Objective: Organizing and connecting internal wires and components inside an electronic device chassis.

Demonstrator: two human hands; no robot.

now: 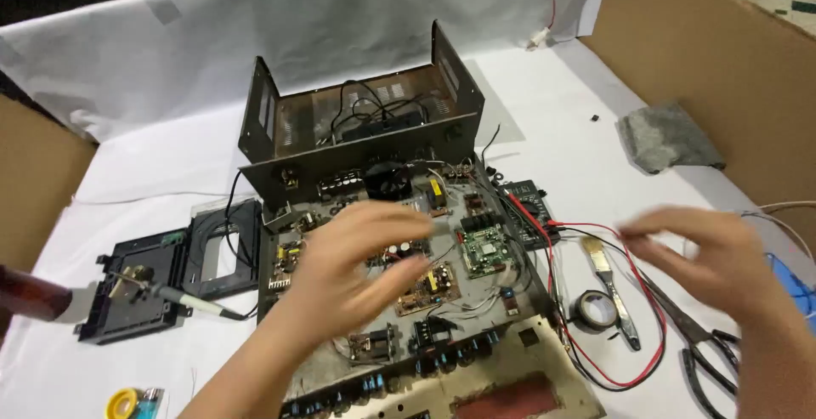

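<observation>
Head view looks down on an opened amplifier chassis (399, 300) at the centre of the frame, its lid (357, 113) standing behind it at upper centre. Left hand (357, 266) hovers over the circuit boards, fingers (399, 223) loosely spread and holding nothing I can make out (it is blurred). Right hand (714, 253), at the right of the frame, hangs above the scissors (697, 342), fingers slightly apart and curled, also empty as far as the blur allows. Between them lie a small paintbrush (608, 279), a roll of black tape (595, 308) and a red wire (595, 334). This looks like a pause between steps of board inspection; any next touch near the green board (484, 249) would call for a light, precise reach among crowded components.
</observation>
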